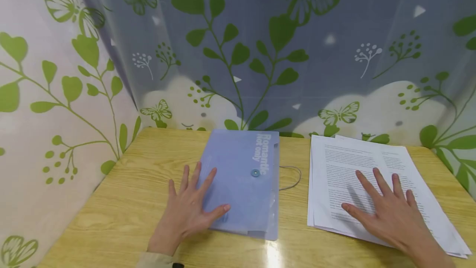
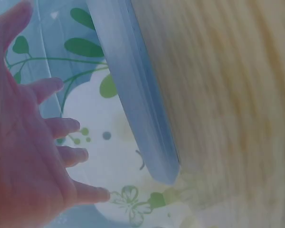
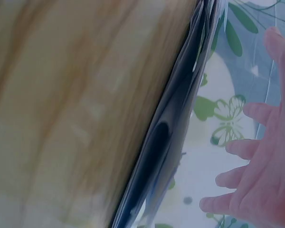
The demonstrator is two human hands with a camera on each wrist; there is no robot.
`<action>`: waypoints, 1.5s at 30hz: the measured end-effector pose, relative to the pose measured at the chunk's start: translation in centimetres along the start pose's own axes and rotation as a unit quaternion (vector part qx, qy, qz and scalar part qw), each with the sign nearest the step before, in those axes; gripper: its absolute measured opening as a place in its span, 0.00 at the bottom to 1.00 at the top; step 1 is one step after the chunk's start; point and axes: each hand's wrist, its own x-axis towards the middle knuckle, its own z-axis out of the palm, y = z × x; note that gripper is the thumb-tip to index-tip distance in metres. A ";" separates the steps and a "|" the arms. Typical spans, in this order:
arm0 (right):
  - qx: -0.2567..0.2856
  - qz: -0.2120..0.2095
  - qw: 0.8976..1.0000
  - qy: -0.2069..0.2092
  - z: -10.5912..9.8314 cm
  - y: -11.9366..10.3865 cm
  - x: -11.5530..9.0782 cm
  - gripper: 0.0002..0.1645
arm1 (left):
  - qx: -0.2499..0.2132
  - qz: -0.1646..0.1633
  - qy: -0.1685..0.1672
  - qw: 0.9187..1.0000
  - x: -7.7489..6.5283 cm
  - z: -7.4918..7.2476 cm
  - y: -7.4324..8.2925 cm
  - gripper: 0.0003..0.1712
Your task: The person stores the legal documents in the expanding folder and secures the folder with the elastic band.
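A translucent blue document folder [image 1: 238, 177] lies on the wooden table, its round button [image 1: 255, 173] and a thin grey cord loop [image 1: 297, 177] on the right side. Over its left edge my left hand [image 1: 189, 208] hovers with spread fingers, holding nothing; the left wrist view shows a gap between that palm and the folder [image 2: 133, 90]. To the right lies a stack of printed papers [image 1: 346, 177], its sheets slightly fanned. My right hand [image 1: 394, 214] is spread above the stack, also holding nothing. From the side, the right wrist view shows the papers' layered edge [image 3: 175, 109] below the hand.
The wood-grain table [image 1: 122, 202] stretches under both items. A curtain [image 1: 238, 53] with green leaves and butterflies rises behind the table's far edge, and similar patterned fabric [image 1: 55, 94] hangs along the left side. A light sleeve [image 1: 156, 259] shows at the left wrist.
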 end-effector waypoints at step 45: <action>0.082 -0.215 0.973 -0.021 2.2 -10.1 6.8 0.36 | -0.036 0.081 -0.114 0.990 5.9 1.8 7.3 0.44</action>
